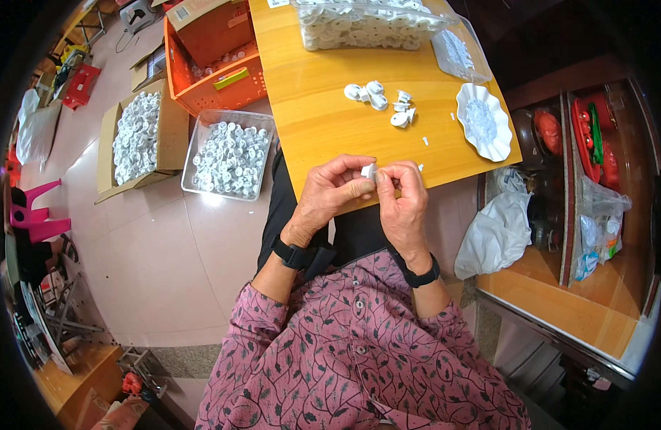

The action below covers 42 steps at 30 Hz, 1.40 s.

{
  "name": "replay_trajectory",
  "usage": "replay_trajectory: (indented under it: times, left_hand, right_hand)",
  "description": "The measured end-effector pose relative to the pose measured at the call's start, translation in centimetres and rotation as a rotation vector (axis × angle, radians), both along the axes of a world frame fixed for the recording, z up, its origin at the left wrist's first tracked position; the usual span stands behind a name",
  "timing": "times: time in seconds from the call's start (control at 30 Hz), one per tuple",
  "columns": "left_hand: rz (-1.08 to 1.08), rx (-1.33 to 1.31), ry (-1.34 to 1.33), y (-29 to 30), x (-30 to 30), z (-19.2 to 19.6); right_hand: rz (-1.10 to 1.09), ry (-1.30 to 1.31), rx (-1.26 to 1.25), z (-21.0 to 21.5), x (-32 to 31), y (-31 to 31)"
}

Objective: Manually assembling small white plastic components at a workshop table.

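My left hand and my right hand meet at the near edge of a wooden table, both pinching one small white plastic part between the fingertips. Each wrist wears a black band. Beyond the hands, a small cluster of white plastic parts lies loose on the tabletop. A white scalloped dish with tiny pale pieces sits at the table's right edge.
A clear bin of white parts stands at the table's far side. On the floor to the left are a clear tub and a cardboard box of white parts, plus an orange crate. A white bag hangs right.
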<state>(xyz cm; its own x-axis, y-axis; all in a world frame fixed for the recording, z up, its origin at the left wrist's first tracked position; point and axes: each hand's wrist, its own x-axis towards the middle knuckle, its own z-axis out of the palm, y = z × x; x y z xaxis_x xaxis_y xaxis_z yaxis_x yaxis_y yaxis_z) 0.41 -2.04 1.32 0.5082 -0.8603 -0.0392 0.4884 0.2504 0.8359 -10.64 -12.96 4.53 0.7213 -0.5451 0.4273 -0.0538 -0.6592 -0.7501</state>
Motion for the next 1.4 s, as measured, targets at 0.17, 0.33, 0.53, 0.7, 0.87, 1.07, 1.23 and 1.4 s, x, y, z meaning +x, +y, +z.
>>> replay_trajectory:
  times: [0.17, 0.33, 0.53, 0.7, 0.87, 1.07, 1.23, 1.4]
  left_hand:
    - [0.005, -0.01, 0.022, 0.0, -0.1, 0.0]
    - [0.003, 0.009, -0.011, 0.1, 0.0, -0.4]
    - [0.016, 0.018, -0.03, 0.3, 0.2, -0.6]
    - [0.023, 0.014, 0.015, 0.5, 0.3, -0.3]
    - [0.018, 0.019, 0.003, 0.3, 0.3, -0.2]
    - [0.008, 0.036, 0.029, 0.4, 0.1, 0.1]
    - [0.008, 0.06, -0.017, 0.4, 0.0, 0.0]
    - [0.036, 0.073, -0.033, 1.0, 0.4, 0.2]
  right_hand:
    - [0.013, 0.0, -0.004, 0.3, -0.2, 0.0]
    - [0.021, 0.023, -0.044, 0.2, -0.1, 0.1]
    - [0.053, 0.024, 0.144, 0.3, -0.3, 0.0]
    - [0.051, 0.013, 0.54, -0.4, -0.4, 0.0]
    - [0.053, 0.019, 0.661, 0.1, -0.2, 0.0]
    - [0.031, 0.01, 0.672, -0.6, -0.1, 0.0]
    - [0.013, 0.017, 0.603, -0.6, -0.2, -0.2]
    - [0.054, 0.078, 0.593, -0.4, -0.2, -1.0]
